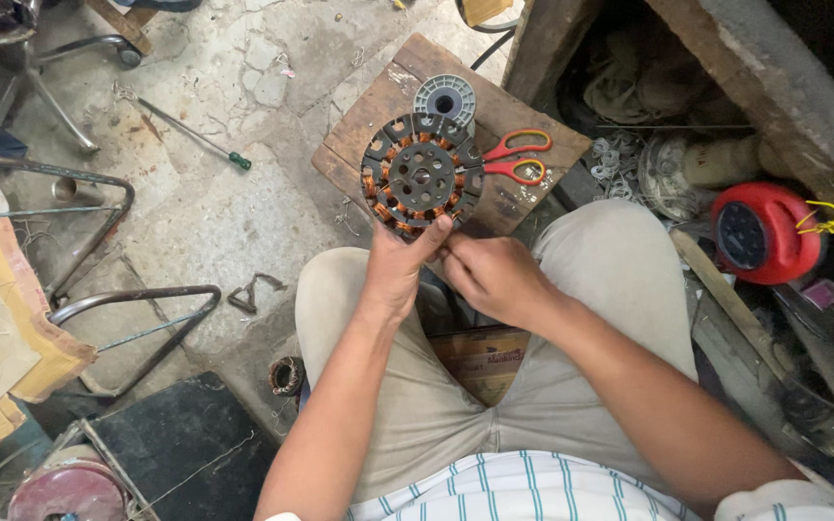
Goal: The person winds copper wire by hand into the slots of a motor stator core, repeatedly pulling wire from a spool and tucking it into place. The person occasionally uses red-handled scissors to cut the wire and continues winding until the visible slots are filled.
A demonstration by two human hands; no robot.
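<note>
A round dark stator point(421, 175) with copper-coloured windings around its slots rests on a small wooden board point(393, 93). My left hand point(397, 265) grips its near edge, thumb up over the rim. My right hand point(496, 277) is just right of it, fingers curled near the stator's lower edge; whether they pinch a wire is too small to tell. Red-handled scissors point(516, 157) lie on the board beside the stator. A grey plastic spool point(444, 97) sits behind it.
A green-handled screwdriver point(185, 127) lies on the cracked concrete floor to the left. Metal chair frames point(98, 246) and cardboard stand at left. A red round reel point(763, 232) and cluttered shelving are on the right. A small copper coil point(286, 376) lies by my left knee.
</note>
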